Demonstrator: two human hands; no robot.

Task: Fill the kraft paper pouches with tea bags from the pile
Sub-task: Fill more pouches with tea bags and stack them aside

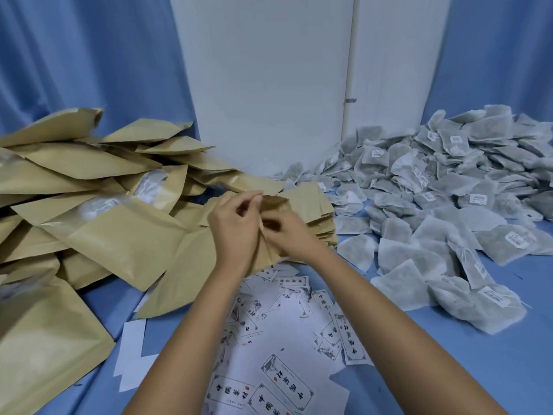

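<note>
Blue cloth covers the tabletop [493, 339] below a white wall panel. At centre, the fingers [250, 200] of the left hand [235, 232] and those of the right hand [291, 239] pinch one kraft paper pouch [276, 205], a smooth, flat tan envelope, its mouth parted between them. Just behind it lies a neat stack of empty pouches [317, 211]. Puffed pouches [98, 223] with clear windows heap up at left. The pile of tea bags [449, 199], grey-green gauzy squares with white tags, spreads to the right of the hands. Printed paper labels [284, 381] lie scattered beneath the forearms.
</note>
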